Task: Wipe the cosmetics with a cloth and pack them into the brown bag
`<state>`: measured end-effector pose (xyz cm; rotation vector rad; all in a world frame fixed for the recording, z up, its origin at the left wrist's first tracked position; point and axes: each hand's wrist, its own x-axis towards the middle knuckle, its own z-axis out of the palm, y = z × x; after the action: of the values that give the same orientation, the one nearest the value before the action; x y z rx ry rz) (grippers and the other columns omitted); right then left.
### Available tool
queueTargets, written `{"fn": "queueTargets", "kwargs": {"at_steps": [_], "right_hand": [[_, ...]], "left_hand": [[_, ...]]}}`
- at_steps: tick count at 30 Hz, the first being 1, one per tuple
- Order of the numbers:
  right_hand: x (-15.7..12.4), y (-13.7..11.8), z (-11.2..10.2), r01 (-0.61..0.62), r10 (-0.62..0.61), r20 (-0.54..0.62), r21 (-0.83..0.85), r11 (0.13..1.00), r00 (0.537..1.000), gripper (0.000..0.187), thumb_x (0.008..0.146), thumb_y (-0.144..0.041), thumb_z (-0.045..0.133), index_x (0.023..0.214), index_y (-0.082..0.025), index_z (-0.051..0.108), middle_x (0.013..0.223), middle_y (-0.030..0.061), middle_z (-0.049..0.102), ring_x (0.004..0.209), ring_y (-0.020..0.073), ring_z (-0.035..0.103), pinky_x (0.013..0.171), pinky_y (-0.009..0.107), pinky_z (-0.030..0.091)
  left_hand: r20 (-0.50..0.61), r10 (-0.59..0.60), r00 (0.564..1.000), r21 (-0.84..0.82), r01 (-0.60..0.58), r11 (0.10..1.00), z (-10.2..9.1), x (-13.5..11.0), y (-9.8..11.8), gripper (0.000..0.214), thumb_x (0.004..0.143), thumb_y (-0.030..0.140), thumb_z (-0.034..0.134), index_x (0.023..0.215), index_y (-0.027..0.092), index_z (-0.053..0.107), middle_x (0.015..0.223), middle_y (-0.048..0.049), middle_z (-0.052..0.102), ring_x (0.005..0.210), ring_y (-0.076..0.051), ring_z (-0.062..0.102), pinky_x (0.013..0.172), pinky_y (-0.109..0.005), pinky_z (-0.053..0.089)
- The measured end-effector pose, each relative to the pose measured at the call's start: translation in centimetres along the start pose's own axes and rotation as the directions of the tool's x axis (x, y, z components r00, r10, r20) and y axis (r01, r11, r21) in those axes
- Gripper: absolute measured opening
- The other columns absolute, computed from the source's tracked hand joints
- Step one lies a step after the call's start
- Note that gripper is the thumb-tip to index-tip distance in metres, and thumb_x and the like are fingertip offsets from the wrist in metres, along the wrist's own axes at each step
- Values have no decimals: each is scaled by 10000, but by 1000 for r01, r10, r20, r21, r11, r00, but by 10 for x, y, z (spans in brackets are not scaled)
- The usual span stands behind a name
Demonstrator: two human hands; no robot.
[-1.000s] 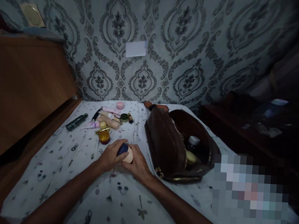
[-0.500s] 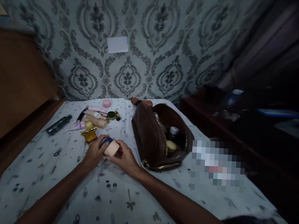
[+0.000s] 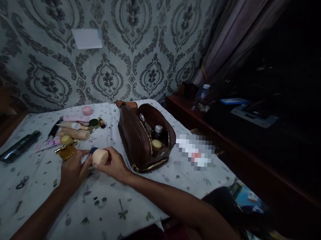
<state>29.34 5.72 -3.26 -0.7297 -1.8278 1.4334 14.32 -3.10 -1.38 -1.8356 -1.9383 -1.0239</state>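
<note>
My right hand point(image 3: 116, 164) is closed around a small bottle point(image 3: 100, 156) with a cream-coloured body and a dark navy end, just above the patterned cloth. Close beside the navy end is my left hand point(image 3: 74, 167), its thumb and fingers apart; whether a fingertip touches the bottle I cannot tell. An amber glass bottle with a gold top point(image 3: 66, 152) lies at the left fingertips. To the right of my hands stands a brown toiletry bag point(image 3: 133, 140), unzipped. Inside it show a dark bottle with a white cap point(image 3: 158, 130) and a pale yellow round lid point(image 3: 156, 145).
Cream tubes point(image 3: 76, 134), a pink jar point(image 3: 87, 110) and a green round container point(image 3: 94, 123) lie left of the bag. A dark green bottle point(image 3: 20, 147) lies further left. A blurred-out patch point(image 3: 195, 151) covers something right of the bag. The patterned wall point(image 3: 108, 80) bounds the back.
My view has swung to the right, so everything sits further left. The left hand's grip on the bottle has loosened, and the bottle has turned within my right hand.
</note>
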Motion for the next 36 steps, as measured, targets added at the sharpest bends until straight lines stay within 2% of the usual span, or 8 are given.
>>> {"fn": "queueTargets", "kwargs": {"at_steps": [4, 7, 11, 14, 21, 26, 31, 36], "right_hand": [[1, -1, -2, 15, -14, 31, -49, 999, 999, 432, 594, -302, 824, 957, -204, 611, 823, -46, 581, 797, 147, 559, 692, 241, 465], [1, 0, -2, 61, -56, 70, -68, 996, 996, 438, 590, -269, 826, 970, -197, 621, 824, -48, 578, 790, 145, 557, 719, 251, 466], [0, 2, 0, 192, -172, 140, -141, 971, 975, 517, 572, -311, 856, 1018, -179, 629, 895, -6, 611, 851, 175, 585, 804, 303, 477], [-1, 5, 1, 249, -217, 184, -171, 953, 959, 612, 569, -328, 868, 1106, -184, 612, 986, 28, 629, 930, 201, 599, 856, 334, 480], [0, 9, -1, 306, -271, 236, -125, 944, 933, 706, 609, -231, 850, 1247, -215, 547, 1109, 50, 600, 1047, 206, 585, 908, 333, 483], [0, 7, -3, 319, -285, 248, -107, 942, 926, 675, 658, -160, 800, 1271, -227, 525, 1163, 53, 592, 1087, 201, 582, 912, 319, 484], [-1, 5, -4, 343, -300, 249, -149, 928, 921, 625, 654, -123, 792, 1226, -198, 551, 1161, 63, 608, 1084, 219, 583, 963, 360, 458], [-2, 7, -3, 254, -220, 146, -278, 927, 964, 670, 685, -215, 798, 1287, -220, 504, 1197, 82, 545, 1145, 250, 535, 990, 415, 450]], "left_hand": [[-6, 280, 960, 21, -279, 960, -1, -1, 5, 185, 933, 293, 494, 1005, 188, 629, 895, -86, 634, 824, -235, 595, 777, -343, 459], [19, 313, 949, 45, -314, 948, -2, 1, 6, 253, 942, 274, 459, 1081, 174, 644, 972, -116, 623, 881, -256, 570, 816, -379, 447], [77, 200, 977, -57, -196, 979, -4, 6, 1, 308, 960, 278, 390, 989, 175, 679, 905, -96, 645, 876, -247, 570, 814, -371, 445], [168, 23, 986, -208, 13, 978, -4, 9, -3, 388, 971, 347, 341, 943, 164, 683, 881, -82, 665, 852, -228, 604, 771, -341, 471], [378, -356, 855, -415, 500, 760, -3, 14, -5, 558, 900, 625, 361, 959, 164, 669, 815, -53, 701, 715, -215, 629, 635, -307, 499], [319, -401, 859, -423, 508, 750, -2, 14, -5, 549, 893, 629, 370, 864, 167, 665, 790, -58, 688, 722, -221, 617, 643, -313, 487], [326, -278, 904, -354, 389, 850, -1, 13, 0, 468, 940, 518, 346, 811, 178, 642, 680, -10, 610, 652, -182, 554, 630, -288, 445], [278, -203, 939, -355, 297, 886, -2, 17, -1, 423, 961, 415, 312, 832, 177, 636, 814, -54, 630, 806, -200, 596, 778, -323, 462]]}}
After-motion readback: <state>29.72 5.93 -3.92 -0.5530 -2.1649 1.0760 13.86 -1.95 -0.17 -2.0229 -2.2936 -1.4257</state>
